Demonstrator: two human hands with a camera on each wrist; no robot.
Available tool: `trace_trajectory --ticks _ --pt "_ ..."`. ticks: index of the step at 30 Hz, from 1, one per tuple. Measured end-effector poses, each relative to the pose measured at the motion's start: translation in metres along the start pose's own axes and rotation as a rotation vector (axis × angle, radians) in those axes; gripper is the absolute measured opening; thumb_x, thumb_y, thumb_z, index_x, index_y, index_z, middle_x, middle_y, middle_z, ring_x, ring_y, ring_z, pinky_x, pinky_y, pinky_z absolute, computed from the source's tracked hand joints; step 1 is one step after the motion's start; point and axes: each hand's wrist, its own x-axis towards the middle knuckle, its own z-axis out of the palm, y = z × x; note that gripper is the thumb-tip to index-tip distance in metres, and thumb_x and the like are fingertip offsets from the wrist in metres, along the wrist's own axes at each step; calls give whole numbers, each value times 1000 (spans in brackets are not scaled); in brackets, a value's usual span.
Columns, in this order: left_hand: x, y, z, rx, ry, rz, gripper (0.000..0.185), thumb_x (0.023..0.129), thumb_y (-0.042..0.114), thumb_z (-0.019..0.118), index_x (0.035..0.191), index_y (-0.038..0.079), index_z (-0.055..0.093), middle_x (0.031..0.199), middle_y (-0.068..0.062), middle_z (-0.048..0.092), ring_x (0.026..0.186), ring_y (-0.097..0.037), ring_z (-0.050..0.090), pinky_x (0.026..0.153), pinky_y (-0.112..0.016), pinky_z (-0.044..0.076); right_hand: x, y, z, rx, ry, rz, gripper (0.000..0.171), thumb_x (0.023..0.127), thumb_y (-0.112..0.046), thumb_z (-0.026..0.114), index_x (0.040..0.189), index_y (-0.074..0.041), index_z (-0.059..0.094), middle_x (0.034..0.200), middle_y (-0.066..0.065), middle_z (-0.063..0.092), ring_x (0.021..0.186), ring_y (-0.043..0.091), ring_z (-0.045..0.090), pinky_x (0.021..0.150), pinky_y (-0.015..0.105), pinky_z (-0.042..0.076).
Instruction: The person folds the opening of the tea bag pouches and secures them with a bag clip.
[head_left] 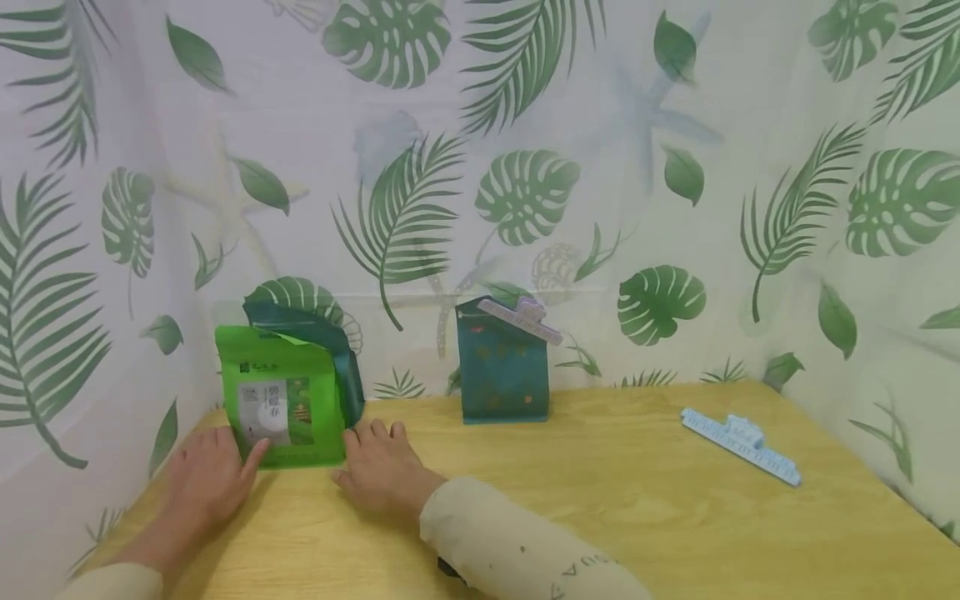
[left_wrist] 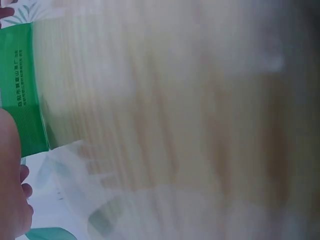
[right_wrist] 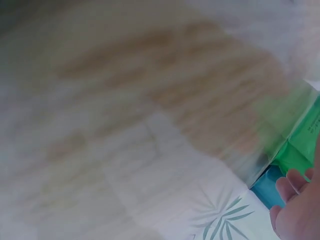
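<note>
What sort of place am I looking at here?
Likely a makeshift indoor tabletop booth: a wood-look table, leaf-print covering on three sides, and a green bag standing on the table.

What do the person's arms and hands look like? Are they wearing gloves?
No gloves! The left hand and right hand are both bare. The left sleeve and right sleeve are plain cream. The right one has some dark lettering on it. A small black bit peeks out beneath that sleeve, but I can't tell what it is.
</note>
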Motion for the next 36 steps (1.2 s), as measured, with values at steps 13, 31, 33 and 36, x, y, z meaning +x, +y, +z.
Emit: trace_trajectory --ticks 13,31,33,36 --pt "7 8 8 59 49 17 73 104 56 35 101 -16 47 91 -32 50 86 -46 49 76 -56 38 -2 2 4 96 4 -6 60 103 -58 37 142 -13 44 133 0 51 115 16 46 88 35 33" --pt "3 19 11 -33 50 103 67 102 56 43 104 -11 49 96 -25 54 95 -42 51 85 -59 36 -11 13 4 77 15 1 49 103 -57 38 116 -11 49 101 -1 47 93 15 40 81 32 29" --pt "4 21 12 -41 46 104 68 102 57 43 106 -11 49 98 -25 55 96 -42 51 87 -60 35 -12 15 4 83 11 1 50 103 -57 37 117 -11 49 103 -1 48 95 15 41 83 33 30" --pt "5 24 13 -33 46 110 68 102 57 43 106 -11 49 98 -24 55 96 -41 50 86 -60 36 -13 19 4 88 9 6 49 104 -56 36 118 -11 48 107 0 49 97 15 42 85 34 31"
